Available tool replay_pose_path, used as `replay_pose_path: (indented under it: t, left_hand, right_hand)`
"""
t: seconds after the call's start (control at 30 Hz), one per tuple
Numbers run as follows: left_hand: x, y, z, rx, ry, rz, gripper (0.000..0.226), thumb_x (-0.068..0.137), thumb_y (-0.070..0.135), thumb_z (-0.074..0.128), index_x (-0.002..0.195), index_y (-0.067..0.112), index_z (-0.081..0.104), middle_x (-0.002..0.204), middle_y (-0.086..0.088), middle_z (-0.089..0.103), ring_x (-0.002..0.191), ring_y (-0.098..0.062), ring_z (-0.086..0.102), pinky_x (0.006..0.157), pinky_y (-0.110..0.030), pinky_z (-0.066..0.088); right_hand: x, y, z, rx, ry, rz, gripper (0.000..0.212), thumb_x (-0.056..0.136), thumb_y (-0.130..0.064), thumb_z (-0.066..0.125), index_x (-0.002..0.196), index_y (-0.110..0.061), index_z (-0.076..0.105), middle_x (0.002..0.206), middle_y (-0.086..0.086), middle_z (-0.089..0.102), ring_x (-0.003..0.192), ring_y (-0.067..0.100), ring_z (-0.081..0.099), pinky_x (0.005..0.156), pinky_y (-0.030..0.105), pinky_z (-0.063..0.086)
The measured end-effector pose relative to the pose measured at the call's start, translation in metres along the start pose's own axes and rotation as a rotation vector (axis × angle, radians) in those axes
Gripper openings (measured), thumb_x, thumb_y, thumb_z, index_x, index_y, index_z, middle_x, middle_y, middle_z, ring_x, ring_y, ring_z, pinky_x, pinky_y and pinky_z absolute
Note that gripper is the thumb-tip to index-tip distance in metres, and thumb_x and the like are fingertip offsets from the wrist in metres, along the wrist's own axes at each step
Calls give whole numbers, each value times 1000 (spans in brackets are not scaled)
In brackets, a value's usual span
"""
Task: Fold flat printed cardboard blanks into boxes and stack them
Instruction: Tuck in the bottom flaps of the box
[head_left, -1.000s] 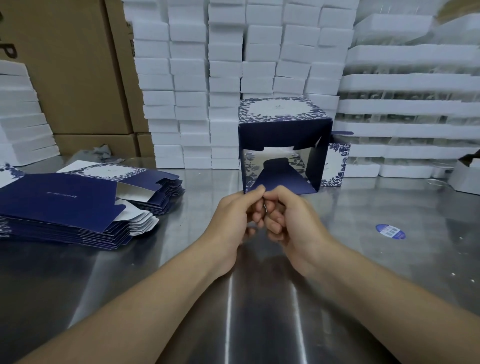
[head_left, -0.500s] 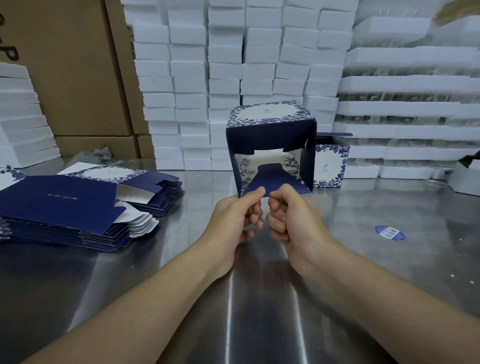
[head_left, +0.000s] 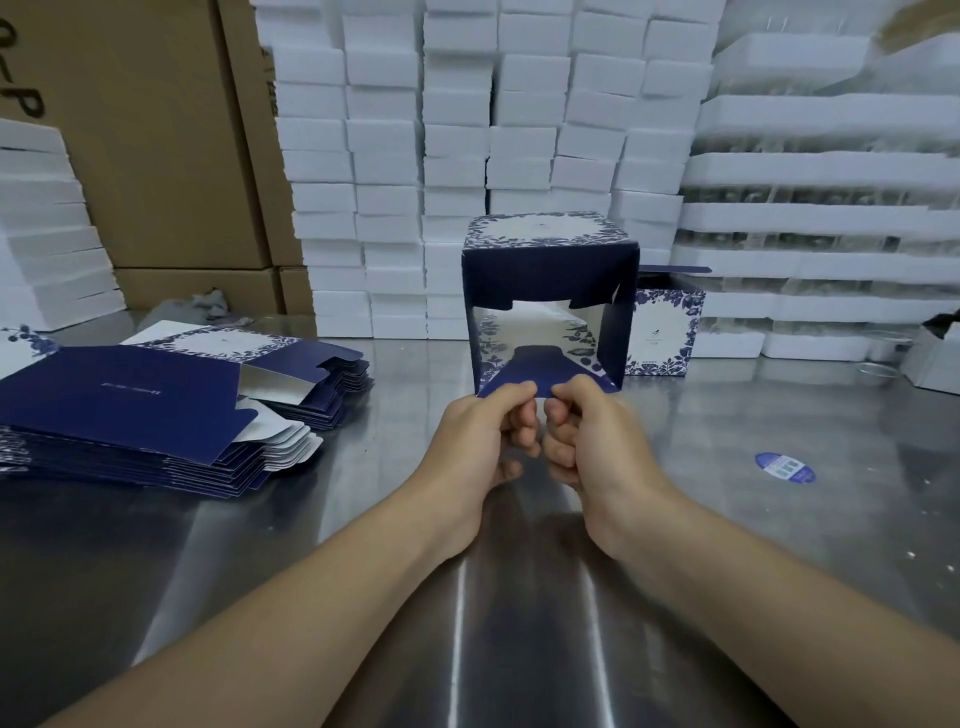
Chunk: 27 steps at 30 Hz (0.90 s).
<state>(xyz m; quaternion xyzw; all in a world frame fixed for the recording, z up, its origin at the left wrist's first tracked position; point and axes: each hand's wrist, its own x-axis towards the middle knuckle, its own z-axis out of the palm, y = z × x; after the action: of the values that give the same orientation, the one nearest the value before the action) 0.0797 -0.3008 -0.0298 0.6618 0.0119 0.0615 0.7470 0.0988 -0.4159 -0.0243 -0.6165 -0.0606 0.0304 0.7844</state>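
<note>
A navy box with white floral panels (head_left: 545, 270) stands in front of me, its open end facing me and the silver inside showing. My left hand (head_left: 483, 436) and my right hand (head_left: 592, 441) both pinch its lower navy flap (head_left: 540, 371) at the near edge, thumbs on top. The upper flap hangs down over the opening. A pile of flat navy blanks (head_left: 156, 410) lies on the steel table at the left. One folded box (head_left: 662, 332) stands behind the held one at the right, its lid flap raised.
The steel table (head_left: 519, 597) reaches to my body. White foam blocks (head_left: 467, 130) are stacked as a wall behind, brown cartons (head_left: 156, 130) at the back left, foam trays (head_left: 821, 208) at the right. A blue sticker (head_left: 784, 466) lies on the table.
The box has shifted a little left and tilted straighter. My thumbs have parted slightly on the lower flap.
</note>
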Motion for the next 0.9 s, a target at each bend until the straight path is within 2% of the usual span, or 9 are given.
replay_pose_path:
  t: [0.13, 0.23, 0.33, 0.4, 0.53, 0.67, 0.8, 0.9]
  left_hand:
    - [-1, 1, 0, 0, 27, 12, 44, 100, 40, 64, 59, 24, 57, 62, 3, 51, 59, -14, 49, 61, -31, 35]
    - [-1, 0, 2, 25, 41, 20, 46, 105, 40, 58, 63, 21, 58, 61, 2, 50, 59, -14, 47, 58, -30, 33]
    - [0, 0, 2, 3, 46, 16, 51, 108, 32, 53, 58, 22, 55, 59, 1, 49, 58, -15, 47, 57, -30, 31]
    - [1, 0, 1, -10, 37, 17, 52, 108, 30, 52, 56, 24, 54, 60, 1, 50, 58, -15, 48, 57, -30, 32]
    - [1, -1, 4, -8, 30, -2, 51, 106, 35, 54, 56, 24, 56, 60, 2, 50, 58, -15, 49, 58, -31, 33]
    - [4, -2, 3, -117, 135, -51, 46, 109, 41, 51, 67, 20, 54, 58, 4, 48, 54, -14, 50, 56, -29, 34]
    - [8, -6, 2, -56, 172, -27, 36, 112, 26, 42, 78, 16, 50, 61, 2, 45, 55, -15, 50, 55, -29, 35]
    - [9, -5, 1, -46, 197, -35, 34, 111, 23, 40, 80, 15, 49, 60, 2, 44, 54, -14, 51, 55, -29, 35]
  right_hand:
    - [-1, 0, 3, 12, -64, -26, 44, 101, -20, 47, 57, -21, 46, 43, -5, 35, 40, 12, 34, 39, 20, 29]
    - [-2, -1, 3, -44, -111, -37, 59, 103, -22, 45, 45, -23, 55, 43, -5, 46, 40, 11, 38, 40, 19, 30]
    - [-3, 0, 3, -101, -109, -34, 52, 103, -25, 49, 52, -22, 62, 55, 1, 59, 39, 10, 40, 40, 19, 29]
    - [-3, 1, 2, -58, -90, -15, 51, 102, -26, 49, 53, -21, 60, 59, 5, 62, 38, 9, 41, 38, 18, 29]
    - [-3, 1, 3, 30, -20, -10, 46, 103, -20, 42, 58, -15, 51, 47, 1, 53, 36, 10, 40, 37, 18, 31]
    - [1, 3, 1, 0, 45, -15, 39, 103, -20, 43, 64, -17, 46, 43, -5, 34, 37, 12, 34, 39, 21, 27]
    - [5, 4, -3, -81, 79, 1, 35, 99, -24, 50, 65, -16, 51, 46, -5, 33, 41, 14, 32, 40, 19, 27]
    - [6, 3, -5, -66, 125, 3, 31, 98, -28, 56, 69, -16, 52, 46, -5, 33, 39, 13, 33, 38, 20, 28]
